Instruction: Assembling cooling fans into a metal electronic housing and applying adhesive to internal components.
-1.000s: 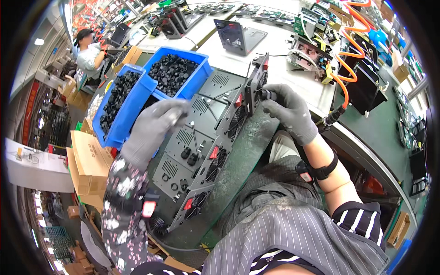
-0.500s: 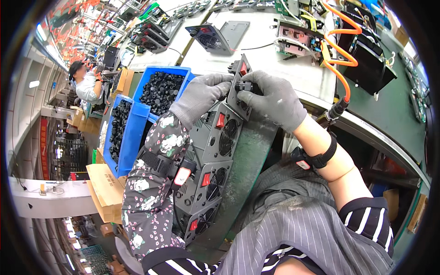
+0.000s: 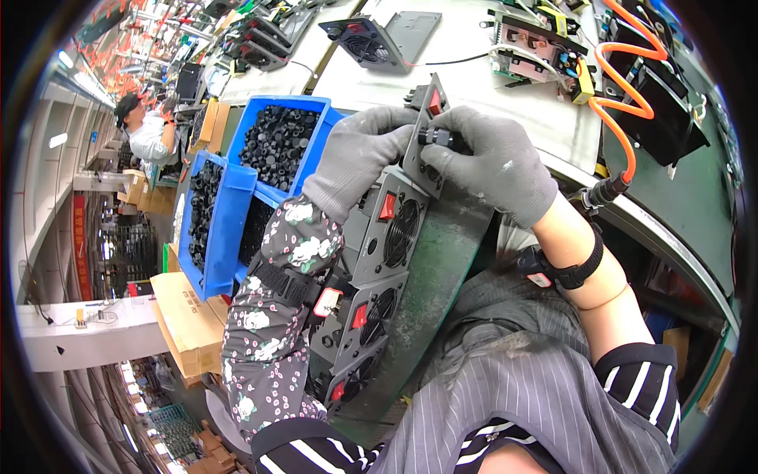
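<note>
In gray gloves, both my hands work at a gray metal panel [image 3: 417, 156] that stands upright and carries a red rocker switch [image 3: 434, 103]. My left hand [image 3: 359, 156] grips the panel's left side, its fingers partly hidden behind it. From the right, my right hand [image 3: 499, 164] pinches a short black ribbed cylindrical fitting [image 3: 437, 137] between thumb and fingers, its end against the panel face. Below the panel, several gray metal housings [image 3: 369, 251] with red switches and black fans [image 3: 403, 233] stand in a row beside my left forearm.
Blue bins [image 3: 322, 142] full of small black caps [image 3: 278, 146] sit left of my left hand. Beyond the hands lie a fan panel with plate [image 3: 369, 43] and an open circuit assembly [image 3: 529, 47]. A coiled orange air hose [image 3: 628, 110] hangs at right. Another person [image 3: 150, 134] works far left.
The whole view has shifted a little, so hands and panel appear farther right and higher. Both hands keep their grips; the fitting stays at the panel.
</note>
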A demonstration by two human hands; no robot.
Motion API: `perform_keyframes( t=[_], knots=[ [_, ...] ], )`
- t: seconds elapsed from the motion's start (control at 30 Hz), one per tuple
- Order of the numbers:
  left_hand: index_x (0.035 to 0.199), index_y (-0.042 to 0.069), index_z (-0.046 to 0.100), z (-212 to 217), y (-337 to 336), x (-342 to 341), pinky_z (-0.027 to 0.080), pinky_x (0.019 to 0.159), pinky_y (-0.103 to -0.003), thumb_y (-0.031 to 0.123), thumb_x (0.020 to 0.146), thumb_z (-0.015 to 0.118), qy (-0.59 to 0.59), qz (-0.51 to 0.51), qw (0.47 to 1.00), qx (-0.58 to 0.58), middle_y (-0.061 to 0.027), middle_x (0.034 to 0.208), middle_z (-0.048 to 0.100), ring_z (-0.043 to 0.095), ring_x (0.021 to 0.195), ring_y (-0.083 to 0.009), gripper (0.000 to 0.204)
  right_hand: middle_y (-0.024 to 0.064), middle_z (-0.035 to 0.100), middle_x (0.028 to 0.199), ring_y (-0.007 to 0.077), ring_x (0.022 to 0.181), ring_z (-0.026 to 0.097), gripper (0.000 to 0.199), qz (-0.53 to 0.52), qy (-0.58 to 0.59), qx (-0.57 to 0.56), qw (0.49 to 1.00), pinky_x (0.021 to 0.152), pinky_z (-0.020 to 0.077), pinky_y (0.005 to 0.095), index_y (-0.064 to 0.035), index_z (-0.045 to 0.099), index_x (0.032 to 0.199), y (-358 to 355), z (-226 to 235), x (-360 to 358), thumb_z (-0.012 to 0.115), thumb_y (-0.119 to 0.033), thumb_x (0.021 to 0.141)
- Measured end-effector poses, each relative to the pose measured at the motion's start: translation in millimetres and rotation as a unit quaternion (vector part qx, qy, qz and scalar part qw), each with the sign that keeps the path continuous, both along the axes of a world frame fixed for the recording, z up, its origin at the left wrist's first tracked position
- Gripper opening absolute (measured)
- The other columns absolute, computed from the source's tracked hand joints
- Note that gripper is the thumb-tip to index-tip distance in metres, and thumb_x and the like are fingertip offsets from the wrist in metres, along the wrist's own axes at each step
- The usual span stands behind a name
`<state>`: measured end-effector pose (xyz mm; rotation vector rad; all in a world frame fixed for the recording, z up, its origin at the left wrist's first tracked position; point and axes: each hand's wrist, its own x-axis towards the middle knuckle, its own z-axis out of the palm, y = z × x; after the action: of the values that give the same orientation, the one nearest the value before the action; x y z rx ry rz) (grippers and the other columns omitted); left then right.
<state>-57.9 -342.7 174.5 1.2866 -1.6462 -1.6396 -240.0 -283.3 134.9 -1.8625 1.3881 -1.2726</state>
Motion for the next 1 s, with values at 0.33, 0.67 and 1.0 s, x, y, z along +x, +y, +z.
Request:
perform_keyframes(
  t=[0.33, 0.67, 1.0],
  knots=[
    [0.12, -0.001, 0.061, 11, 6, 8, 0.052, 0.076, -0.023, 0.02, 0.099, 0.055, -0.037, -0.025, 0.997, 0.058, -0.0038, 0.1, 0.068, 0.063, 0.087, -0.008, 0.031, 0.0167, 0.066, 0.078, 0.0355, 0.075, 0.066, 0.03, 0.013, 0.065, 0.0, 0.998, 0.067, 0.0525, 0.0418, -0.0038, 0.064, 0.096, 1, -6, -3, 0.066, -0.031, 0.083],
    [0.124, 0.0, 0.058, 6, 7, 5, 0.055, 0.076, -0.022, 0.011, 0.096, 0.058, 0.021, -0.034, 0.997, 0.066, -0.004, 0.104, 0.067, 0.064, 0.087, -0.0079, 0.03, 0.013, 0.065, 0.084, 0.0274, 0.077, 0.064, 0.025, -0.039, 0.113, -0.085, 0.989, 0.07, 0.0513, 0.0354, -0.006, 0.066, 0.1, 2, -2, -3, 0.069, -0.018, 0.078],
    [0.126, 0.0, 0.055, 0, 4, 12, 0.054, 0.084, -0.025, 0.013, 0.096, 0.059, 0.035, -0.065, 0.996, 0.047, -0.006, 0.114, 0.065, 0.063, 0.098, -0.0106, 0.033, 0.0185, 0.061, 0.068, 0.0372, 0.066, 0.063, 0.043, -0.044, 0.069, -0.054, 0.995, 0.059, 0.0492, 0.0451, -0.0038, 0.061, 0.084, -3, -18, 6, 0.053, -0.045, 0.093]
  ],
)
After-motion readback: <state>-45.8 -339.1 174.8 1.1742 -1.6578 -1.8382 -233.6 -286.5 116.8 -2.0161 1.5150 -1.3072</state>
